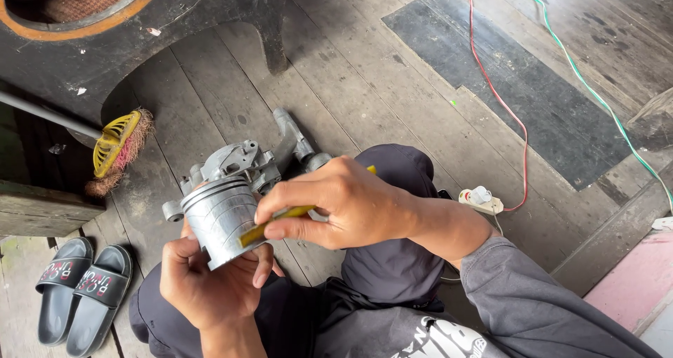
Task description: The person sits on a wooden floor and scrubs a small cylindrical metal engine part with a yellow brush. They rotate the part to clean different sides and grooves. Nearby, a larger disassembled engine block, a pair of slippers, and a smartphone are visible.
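A grey metal piston (221,220) sits upright in my left hand (210,284), fingers wrapped under its skirt, above my lap. My right hand (347,204) pinches a thin yellow tool (275,224), its tip resting against the piston's side. Just behind, a grey engine casting (235,163) lies on the plank floor (364,85); a broom (116,148) and grey sandals (77,288) lie to the left. A slip of the tool could, I judge, score the piston's wall or jab my thumb.

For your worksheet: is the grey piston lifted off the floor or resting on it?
Lifted: the left hand grips the piston while the right hand presses a yellow tool against it.
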